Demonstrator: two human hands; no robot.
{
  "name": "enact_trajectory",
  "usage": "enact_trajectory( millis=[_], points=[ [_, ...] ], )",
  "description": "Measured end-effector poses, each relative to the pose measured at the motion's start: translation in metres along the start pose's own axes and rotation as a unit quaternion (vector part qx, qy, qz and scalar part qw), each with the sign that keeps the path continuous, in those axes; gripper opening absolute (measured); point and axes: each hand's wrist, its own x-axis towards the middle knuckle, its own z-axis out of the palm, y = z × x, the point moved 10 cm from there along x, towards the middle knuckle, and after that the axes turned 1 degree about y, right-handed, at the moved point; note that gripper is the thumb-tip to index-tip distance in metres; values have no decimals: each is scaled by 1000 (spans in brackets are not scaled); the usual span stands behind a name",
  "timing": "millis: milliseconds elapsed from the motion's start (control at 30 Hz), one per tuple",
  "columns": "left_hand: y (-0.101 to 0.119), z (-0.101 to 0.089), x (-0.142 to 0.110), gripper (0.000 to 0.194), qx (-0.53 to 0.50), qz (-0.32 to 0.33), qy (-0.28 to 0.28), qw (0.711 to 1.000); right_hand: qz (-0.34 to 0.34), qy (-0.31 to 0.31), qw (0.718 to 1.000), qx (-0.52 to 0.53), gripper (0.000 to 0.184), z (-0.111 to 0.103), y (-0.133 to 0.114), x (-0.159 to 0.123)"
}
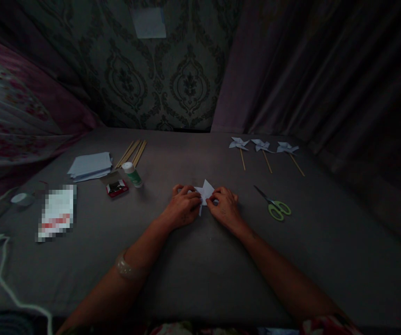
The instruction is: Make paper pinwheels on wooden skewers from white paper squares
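Note:
A white paper pinwheel (205, 190) with pointed blades is held between my two hands over the middle of the table. My left hand (185, 204) grips its left side, fingers curled over the paper. On the other side, my right hand (224, 204) pinches the paper between thumb and forefinger. Fingers cover part of the pinwheel's centre and edges. No stick shows on this one. To the right of my right hand lie scissors (273, 204) with green handles, their blades pointing away to the upper left.
Three finished-looking pinwheels on sticks (262, 148) lie at the back right. Toward the left are wooden sticks (130, 153), a stack of white paper (90, 166), a glue stick (132, 174), a small red box (116, 187), a blurred packet (58, 211) and a white cord (5, 279).

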Motion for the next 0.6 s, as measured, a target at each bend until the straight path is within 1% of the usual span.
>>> enact_trajectory(
  millis=[200, 400, 600],
  points=[
    [0, 0, -1, 21, -2, 1, 1, 1000, 10, 16, 1000, 25, 11, -4, 0, -1],
    [3, 0, -1, 26, 6, 9, -6, 1000, 15, 18, 1000, 19, 10, -5, 0, 0],
    [3, 1, 0, 28, 9, 2, -11, 1000, 19, 16, 1000, 12, 10, -5, 0, 0]
  ],
)
